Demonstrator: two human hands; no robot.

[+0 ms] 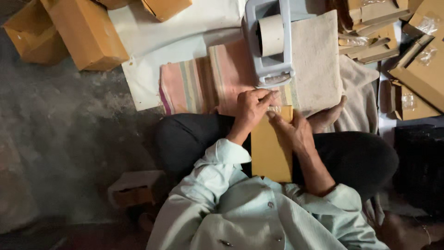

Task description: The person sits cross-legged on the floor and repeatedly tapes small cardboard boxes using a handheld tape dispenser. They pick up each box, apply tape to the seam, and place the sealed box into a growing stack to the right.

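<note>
Sitting cross-legged on floor, pale green shirt [259,213] nearest the lens, flat brown box [272,146] lying lengthwise across lap, far end toward the tape dispenser [270,44].

Left hand [249,111]: fingers curled and pinched at far edge of box, apparently gripping a strip of clear tape [274,109] just below the dispenser's cutter; exact pinch partly hidden by knuckles. Right hand [296,132]: fingers spread flat, pressing down on far right corner of box, thumb toward tape. Likely reason for this hold: steadying box against the thigh while tape is being laid over the flap edge.

Box: plain tan cardboard, slim, rectangular, closed, surface smooth and unmarked, near end resting against shirt.

Dispenser: grey, heavy desk type, carrying a large roll, standing just beyond box on striped cloth [194,85] and beige mat [317,60], within short reach of both hands.

Farther out: unfolded box blanks stacked far right [416,69], assembled brown cartons far left [85,32], white sheet [157,41] beneath cloth, bare foot [326,118] right of box.
</note>
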